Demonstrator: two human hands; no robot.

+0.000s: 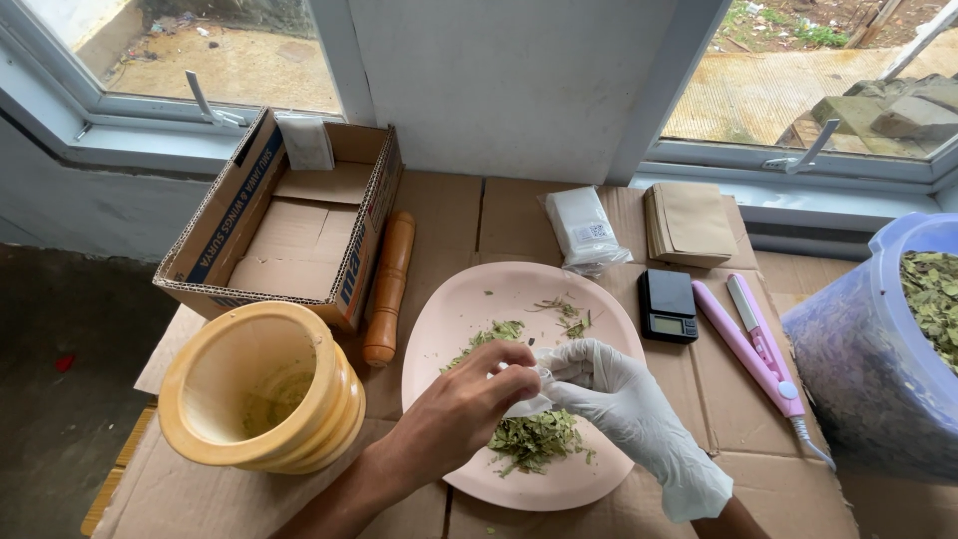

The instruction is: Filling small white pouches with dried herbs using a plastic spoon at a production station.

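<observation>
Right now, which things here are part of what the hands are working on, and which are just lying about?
In use:
left hand
right hand in a white glove
small white pouch pinched between both hands
crushed green leaves
pink plate

Lying about:
wooden mortar
wooden pestle
cardboard box
pocket scale
pink sealer
brown envelopes
tub of leaves

Mortar left of plate, pestle between them, scale right of plate

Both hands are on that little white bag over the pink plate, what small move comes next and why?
Probably spread the bag's mouth: the left hand and gloved right hand pinch the small white bag just above the crushed leaves on the plate, and no leaves show inside.
</observation>
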